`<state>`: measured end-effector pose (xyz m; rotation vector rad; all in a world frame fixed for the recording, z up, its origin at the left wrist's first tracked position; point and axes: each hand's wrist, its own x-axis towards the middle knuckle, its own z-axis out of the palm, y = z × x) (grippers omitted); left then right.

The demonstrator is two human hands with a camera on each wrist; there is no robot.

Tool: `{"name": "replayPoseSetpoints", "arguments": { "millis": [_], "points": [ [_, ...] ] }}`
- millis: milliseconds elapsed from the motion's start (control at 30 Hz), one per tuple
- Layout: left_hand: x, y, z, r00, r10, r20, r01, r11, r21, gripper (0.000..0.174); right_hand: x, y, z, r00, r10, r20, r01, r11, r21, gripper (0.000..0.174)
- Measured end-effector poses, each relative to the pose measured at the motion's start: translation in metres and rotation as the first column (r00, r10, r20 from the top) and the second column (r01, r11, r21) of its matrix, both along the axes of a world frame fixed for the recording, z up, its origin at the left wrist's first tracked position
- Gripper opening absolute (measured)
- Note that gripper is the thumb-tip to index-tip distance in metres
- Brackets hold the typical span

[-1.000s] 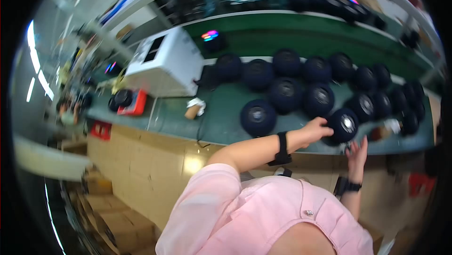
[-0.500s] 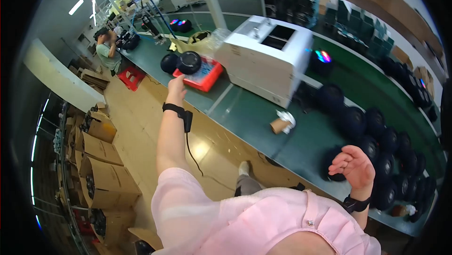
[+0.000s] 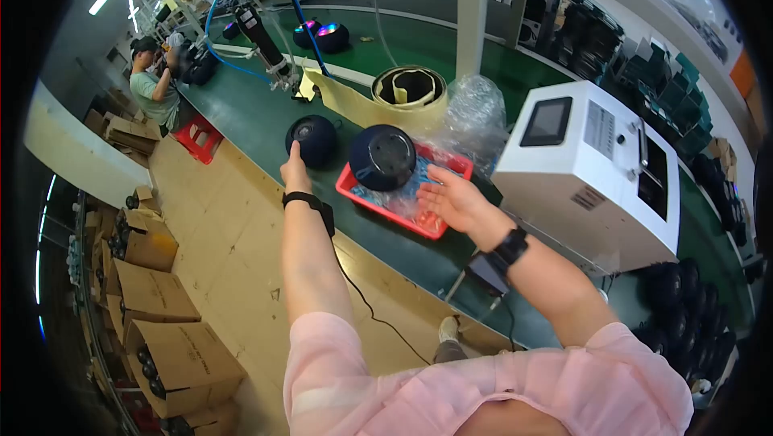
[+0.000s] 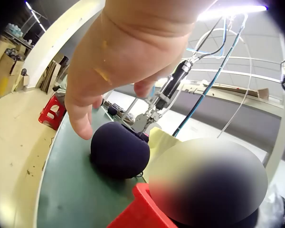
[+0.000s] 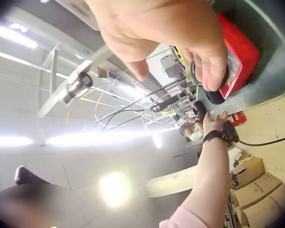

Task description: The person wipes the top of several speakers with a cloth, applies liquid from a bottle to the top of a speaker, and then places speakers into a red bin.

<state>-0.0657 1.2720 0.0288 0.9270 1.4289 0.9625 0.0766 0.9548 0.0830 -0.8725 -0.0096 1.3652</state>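
Roughly between left hand [image 3: 295,172] and right hand [image 3: 459,204] sits a dark ball [image 3: 382,160]

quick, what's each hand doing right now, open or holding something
Left hand: open, near the dark ball outside the red tray.
Right hand: open, holding nothing.

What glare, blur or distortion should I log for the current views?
Head: fisheye bending, black corners; left wrist: a blurred oval covers part of the red tray; right wrist: ceiling lights blow out, and another blurred oval sits lower left.
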Motion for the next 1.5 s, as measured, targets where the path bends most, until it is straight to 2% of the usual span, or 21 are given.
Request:
{"name": "replayPoseSetpoints", "arguments": {
  "millis": [67,167,200,233,300,333,367,400,500,533,600,767,833,867,1000,1167,1200,1300,1367,1433,1500],
  "points": [
    [0.012,0.035,-0.032,0.977,-0.010,0.212,0.006,1.000,0.016,0.073,0.005,0.044,-0.016,0.972,-0.125,0.199,0.161,0.972,-0.174,0.065],
    [0.021,0.045,-0.035,0.985,-0.115,0.127,0.134,0.980,-0.150,0.080,0.016,0.075,-0.033,0.959,-0.103,0.266,0.146,0.978,-0.149,0.069],
    [0.027,0.025,-0.008,0.995,0.043,0.089,-0.027,0.986,-0.165,0.075,0.021,0.086,-0.045,0.952,-0.084,0.294,0.145,0.971,-0.191,0.078],
    [0.026,0.030,-0.007,0.996,0.032,0.086,-0.018,0.987,-0.160,0.075,0.018,0.091,-0.036,0.952,-0.096,0.290,0.154,0.970,-0.187,0.078],
    [0.021,0.032,-0.010,0.988,-0.039,0.146,0.065,0.983,-0.173,0.067,0.006,0.094,-0.015,0.656,0.035,0.754,0.325,0.889,-0.324,0.088],
    [0.022,0.031,-0.009,0.943,-0.031,0.332,0.092,0.981,-0.170,0.059,0.001,0.093,-0.004,0.405,0.077,0.911,0.387,0.889,-0.247,0.093],
    [0.022,0.027,-0.009,0.947,-0.026,0.321,0.076,0.987,-0.143,0.055,-0.008,0.096,-0.007,0.119,0.014,0.993,0.457,0.887,-0.067,0.092],
    [0.023,0.025,-0.013,0.931,-0.064,0.359,0.104,0.990,-0.094,0.053,-0.019,0.092,0.014,-0.035,0.129,0.991,0.394,0.913,-0.105,0.092],
    [0.017,0.004,-0.009,0.861,-0.141,0.488,0.195,0.979,-0.062,0.050,-0.049,0.105,0.034,-0.313,0.218,0.924,0.243,0.959,-0.144,0.083],
    [0.016,-0.003,-0.003,0.797,-0.171,0.579,0.257,0.964,-0.069,0.049,-0.047,0.107,0.032,-0.305,0.212,0.928,0.252,0.958,-0.136,0.083],
    [0.012,-0.018,0.007,0.793,-0.109,0.600,0.214,0.971,-0.106,0.051,-0.043,0.111,0.030,-0.465,0.342,0.817,0.180,0.940,-0.291,0.074],
    [-0.028,-0.070,0.042,0.813,0.031,0.581,0.159,0.948,-0.274,0.056,-0.030,0.062,0.023,-0.332,0.142,0.933,0.354,0.935,-0.016,0.063],
    [-0.049,-0.095,0.048,0.809,0.004,0.588,0.175,0.953,-0.246,0.057,-0.018,0.036,0.023,-0.125,0.078,0.989,0.458,0.889,-0.012,0.067],
    [-0.060,-0.103,0.047,0.800,-0.018,0.600,0.189,0.956,-0.224,0.057,-0.018,0.025,0.029,-0.114,0.193,0.975,0.537,0.838,-0.103,0.074],
    [-0.087,-0.149,0.057,0.761,-0.114,0.639,0.292,0.939,-0.180,0.053,-0.001,0.012,0.024,0.023,0.199,0.980,0.480,0.857,-0.186,0.077],
    [-0.123,-0.233,0.101,0.742,-0.232,0.628,0.385,0.916,-0.116,0.051,-0.015,-0.031,0.028,0.170,-0.176,0.970,0.423,0.902,0.089,0.072],
    [-0.128,-0.256,0.116,0.730,-0.269,0.628,0.407,0.910,-0.083,0.050,-0.019,-0.059,0.044,0.231,-0.266,0.936,0.364,0.916,0.170,0.076],
    [-0.139,-0.314,0.142,0.587,-0.450,0.673,0.590,0.807,0.024,0.055,-0.026,-0.161,0.092,0.514,-0.127,0.848,0.206,0.978,0.022,0.077],
    [-0.136,-0.338,0.142,0.511,-0.542,0.667,0.709,0.704,0.028,0.056,-0.031,-0.236,0.102,0.536,-0.135,0.833,0.228,0.974,0.011,0.078],
    [-0.133,-0.402,0.166,0.693,-0.538,0.479,0.582,0.810,0.067,0.059,-0.040,-0.320,0.112,0.611,-0.140,0.779,0.210,0.978,0.011,0.077],
    [-0.120,-0.438,0.152,0.566,-0.599,0.567,0.679,0.729,0.092,0.053,-0.058,-0.411,0.124,0.745,-0.261,0.613,0.306,0.951,0.033,0.073]
  ]
}}
